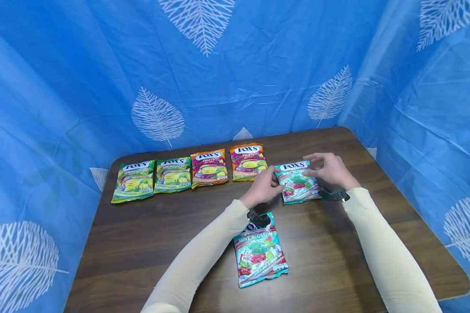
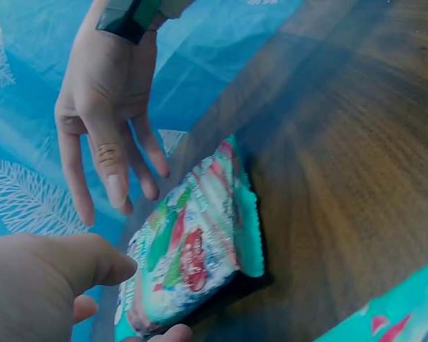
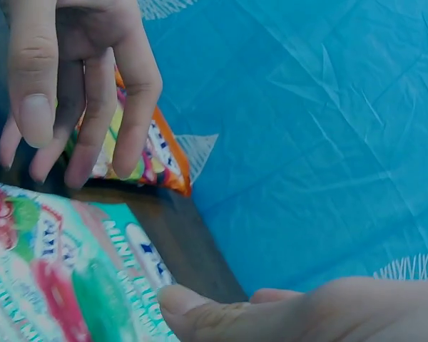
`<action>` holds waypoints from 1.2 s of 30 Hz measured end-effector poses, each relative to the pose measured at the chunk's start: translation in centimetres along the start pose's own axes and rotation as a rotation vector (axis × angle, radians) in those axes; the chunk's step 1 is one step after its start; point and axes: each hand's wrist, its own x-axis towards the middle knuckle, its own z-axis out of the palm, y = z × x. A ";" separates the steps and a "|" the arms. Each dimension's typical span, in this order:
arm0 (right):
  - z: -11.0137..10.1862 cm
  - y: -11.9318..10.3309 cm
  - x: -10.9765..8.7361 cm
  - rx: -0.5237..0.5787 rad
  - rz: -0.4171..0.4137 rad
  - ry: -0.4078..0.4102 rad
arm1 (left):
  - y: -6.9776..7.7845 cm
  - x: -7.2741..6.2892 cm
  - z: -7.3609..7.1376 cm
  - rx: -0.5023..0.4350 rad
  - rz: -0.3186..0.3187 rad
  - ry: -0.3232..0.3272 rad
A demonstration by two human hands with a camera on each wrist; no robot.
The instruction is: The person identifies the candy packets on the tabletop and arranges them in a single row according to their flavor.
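A teal Fox's Mint Blossom candy bag (image 1: 299, 183) lies on the table between both hands. My left hand (image 1: 263, 187) is at its left side, with loosely extended fingers beside the edge. From the opposite side, my right hand (image 1: 329, 169) reaches over the upper right corner. Its thumb (image 3: 185, 303) overlaps the bag's printed top end in the right wrist view, while its fingers hang fairly straight in the left wrist view. Nearer me, under the left wrist, is a second Mint Blossom bag (image 1: 260, 256), its top partly hidden by the wrist strap.
Along the table's back lie two green Springtea bags (image 1: 133, 181) (image 1: 173, 176) at left, then two orange-and-purple Fruits bags (image 1: 209, 168) (image 1: 248, 163). A blue curtain (image 1: 235, 87) with white leaf prints surrounds the brown wooden table (image 1: 149, 243) at the back and sides.
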 end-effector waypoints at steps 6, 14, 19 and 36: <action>1.1 1.0 -1.1 0.020 0.072 -0.017 | -0.1 0.1 1.2 -0.006 -0.027 0.001; 1.9 1.8 -1.6 0.036 0.108 -0.052 | 0.1 0.5 2.2 -0.007 -0.091 0.032; 2.1 1.8 -1.7 0.023 0.113 -0.056 | 0.7 0.4 2.3 -0.024 -0.118 0.028; 3.1 2.5 -2.1 0.035 0.072 -0.029 | -0.1 -0.2 2.2 -0.087 -0.116 -0.009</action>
